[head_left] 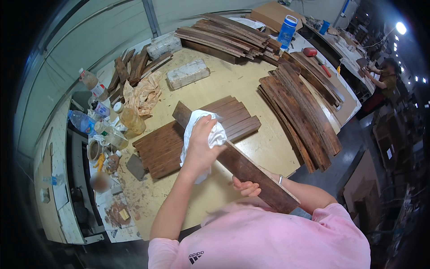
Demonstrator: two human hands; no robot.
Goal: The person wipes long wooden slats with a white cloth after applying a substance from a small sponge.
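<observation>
My left hand is closed round a white cloth, pressing it on the upper part of a dark brown wooden board. The board slants from the middle of the table down toward my body at the right. My right hand grips its near end, fingers curled round the edge from beneath. Under the board's far end lies a row of brown wooden strips, set side by side on the pale yellow tabletop. A dark grey block rests at the row's left end.
Stacks of wooden boards lie at the back and the right. A wrapped block and a crumpled tan cloth sit behind the strips. Several bottles, including a yellowish jar, crowd the left edge. Another person works at the far right.
</observation>
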